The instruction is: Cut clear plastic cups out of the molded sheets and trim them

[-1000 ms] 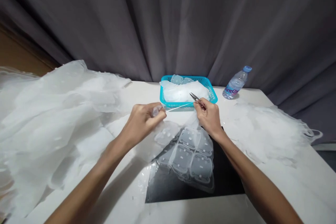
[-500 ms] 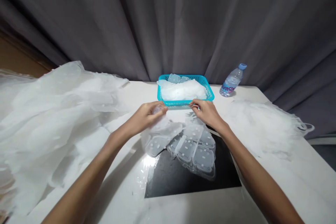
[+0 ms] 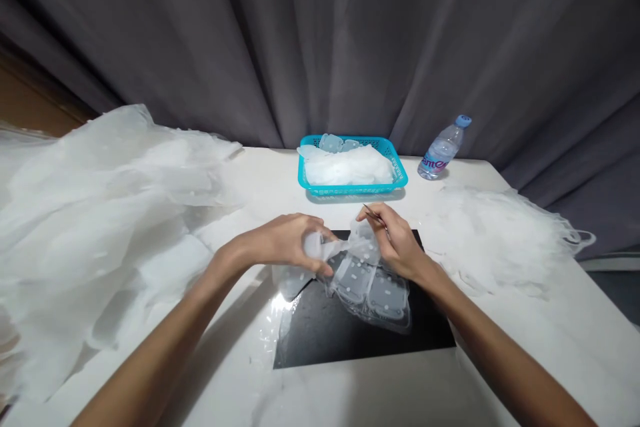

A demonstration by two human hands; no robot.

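A sheer white fabric sheet (image 3: pixel 370 287) printed with rounded patches and small dots lies bunched over a black mat (image 3: pixel 360 337) on the white table. My left hand (image 3: pixel 290 243) is closed, pinching the sheet's upper left edge. My right hand (image 3: pixel 395 240) grips the sheet's top and also holds small thin scissors (image 3: pixel 373 212), whose tips poke out above the fingers. Both hands sit close together over the mat's far edge.
A turquoise basket (image 3: pixel 350 187) with white cut pieces stands behind the hands. A water bottle (image 3: pixel 443 147) lies at the back right. Big heaps of white sheer fabric (image 3: pixel 100 213) fill the left, a smaller pile of fabric scraps (image 3: pixel 505 240) the right. Grey curtain behind.
Both hands have drawn back from the basket toward me, pulling the sheet down over the mat and bunching it. The thin strip stretched between the hands one second ago is gone.
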